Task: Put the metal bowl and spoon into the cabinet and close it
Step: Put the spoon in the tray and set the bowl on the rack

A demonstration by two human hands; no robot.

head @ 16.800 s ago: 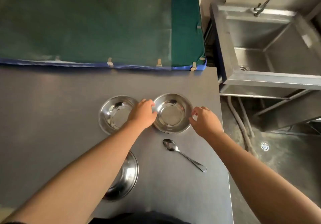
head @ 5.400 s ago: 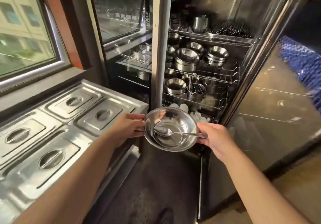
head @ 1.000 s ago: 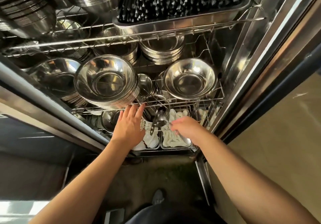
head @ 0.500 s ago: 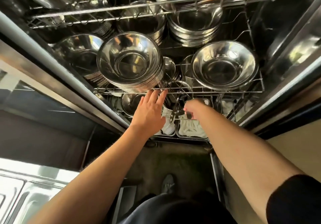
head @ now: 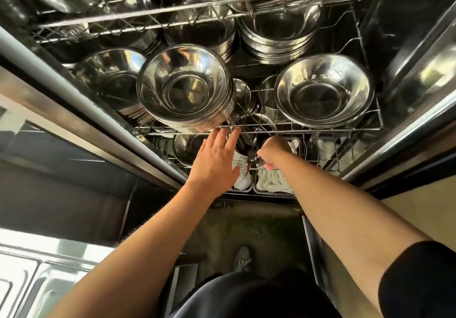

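The cabinet stands open with wire racks (head: 296, 130) full of metal bowls. My right hand (head: 272, 154) is shut on the spoon (head: 252, 152), which hangs almost upright just under the front wire of the middle rack, over the lower shelf. My left hand (head: 214, 162) is beside it, fingers spread and holding nothing, fingertips at the rack's front wire. A tall stack of bowls (head: 183, 88) sits right above my left hand. A single bowl (head: 187, 146) lies on the lower shelf behind that hand. I cannot tell which bowl is the one I carried.
Another bowl stack (head: 323, 93) fills the right of the middle rack, with more stacks behind. White items lie in trays (head: 270, 182) on the bottom shelf. The cabinet's metal frame (head: 407, 130) runs along the right, steam-table lids (head: 27, 280) lie lower left.
The bowl and spoon came from the table to the cabinet, and the bowl has left my hands. In the last second both hands reached a little deeper under the middle rack with the spoon.
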